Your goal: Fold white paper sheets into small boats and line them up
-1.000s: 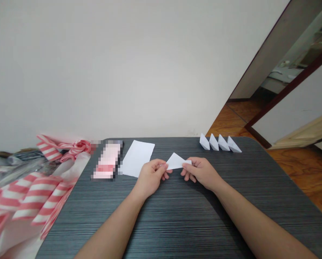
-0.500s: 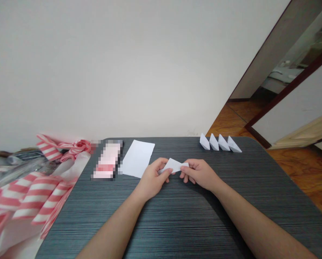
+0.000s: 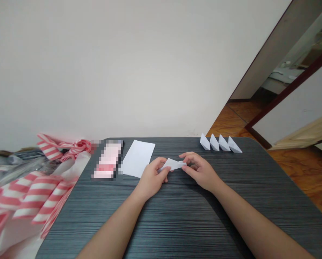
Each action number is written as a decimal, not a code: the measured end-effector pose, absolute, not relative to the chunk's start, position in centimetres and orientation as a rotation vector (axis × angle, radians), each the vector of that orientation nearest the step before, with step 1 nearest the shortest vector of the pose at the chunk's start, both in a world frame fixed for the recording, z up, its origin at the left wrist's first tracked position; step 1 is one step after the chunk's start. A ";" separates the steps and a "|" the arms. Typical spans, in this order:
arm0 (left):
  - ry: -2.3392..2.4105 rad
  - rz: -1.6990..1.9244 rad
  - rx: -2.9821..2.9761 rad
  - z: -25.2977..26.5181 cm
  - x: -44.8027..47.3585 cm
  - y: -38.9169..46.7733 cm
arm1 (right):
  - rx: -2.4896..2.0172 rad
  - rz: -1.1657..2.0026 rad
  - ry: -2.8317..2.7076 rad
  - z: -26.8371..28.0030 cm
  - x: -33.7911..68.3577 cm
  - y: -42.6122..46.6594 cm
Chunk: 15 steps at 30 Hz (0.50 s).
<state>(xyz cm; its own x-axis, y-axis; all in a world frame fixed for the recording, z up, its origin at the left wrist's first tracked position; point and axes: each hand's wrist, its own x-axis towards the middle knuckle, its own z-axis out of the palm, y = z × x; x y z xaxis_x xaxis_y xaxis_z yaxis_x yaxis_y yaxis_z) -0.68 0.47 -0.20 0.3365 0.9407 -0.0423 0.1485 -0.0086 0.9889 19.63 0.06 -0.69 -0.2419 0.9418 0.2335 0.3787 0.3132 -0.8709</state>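
So, a small white piece of folded paper, peaked in the middle with a point at each end [image 3: 174, 164], is being held up over the near-middle of a dark, streaky wood-look table [image 3: 161, 223]. Its left end is pinched by the left hand [image 3: 151, 177], thumb laid on the near face and the fingers curled in behind. At the other end, the tip is framed by the thumb and forefinger of the right hand [image 3: 200, 171], which are spread a bit apart; the thumb seems to be touching the paper, but whether the tip is really being gripped there can't be told from this angle.

Just beyond the left hand, a flat white paper sheet [image 3: 138, 158] is laid on the tabletop, slightly angled. Next to that, a flat dark-edged rectangle [image 3: 108, 158] can be seen, its pink-and-white face blurred into pixels. Over at the far right, four pointy white folded-paper pieces [image 3: 224, 143] are lined up side by side near the back edge. Off the table's left side, some red-and-white striped cloth [image 3: 38, 196] is heaped up, kinda rumpled.
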 end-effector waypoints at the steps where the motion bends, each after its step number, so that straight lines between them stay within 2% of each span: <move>1: 1.068 0.863 1.449 -0.2 -0.7 0.5 | -1.189 0.872 -1.796 -0.7 19.7 0.1; 15: 1.101 0.826 1.526 -0.4 -0.7 0.5 | -1.199 0.699 -1.939 -0.6 20.0 0.4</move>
